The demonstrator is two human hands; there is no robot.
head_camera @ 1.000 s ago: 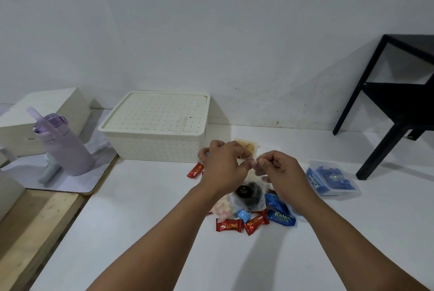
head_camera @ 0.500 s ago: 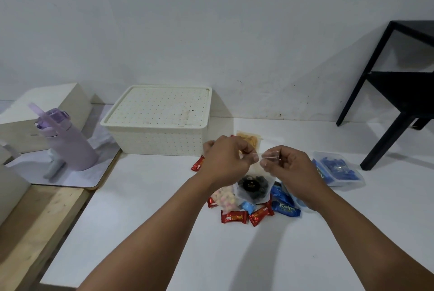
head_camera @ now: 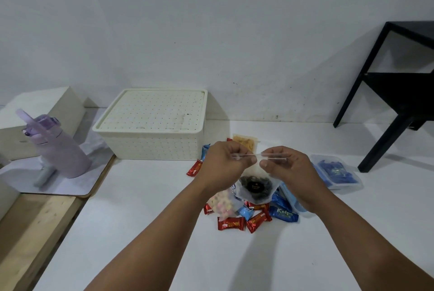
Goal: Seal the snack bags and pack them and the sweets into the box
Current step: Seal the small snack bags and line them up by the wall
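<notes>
White tabletop (head_camera: 141,232) fills the lower field of view, bounded on the left by a bare wooden strip (head_camera: 35,227) and at the rear by a plain white wall (head_camera: 211,32).

Nearest the camera, two bare forearms extend forward over the tabletop. Just beyond them lies a loose pile of sweets (head_camera: 249,216): red wrappers at the front, light blue and dark blue wrappers to the right, and a clear bag of pale pink and white pieces (head_camera: 222,201) on the left edge of the pile.

Above the pile, both hands hold one clear snack bag (head_camera: 256,186) with dark contents and a round black label. The bag hangs from its top edge, its lower part over the sweets. Left hand (head_camera: 223,163) pinches the left end of the zip strip between thumb and curled fingers. Right hand (head_camera: 285,165) pinches the right end the same way. The strip runs taut and level between them; whether it is pressed closed along its length cannot be determined from this view.

Right of the hands, a clear bag of blue sweets (head_camera: 335,172) lies flat on the table. Behind the hands lies a bag of yellow snacks (head_camera: 244,141), with a red sweet (head_camera: 194,168) and a blue one (head_camera: 205,151) to its left.

Further back stands the cream perforated box (head_camera: 155,126), lid on. Left of it, a lilac water bottle (head_camera: 56,149) stands on a white mat. At far right, a black table frame (head_camera: 397,93) stands against the wall.
</notes>
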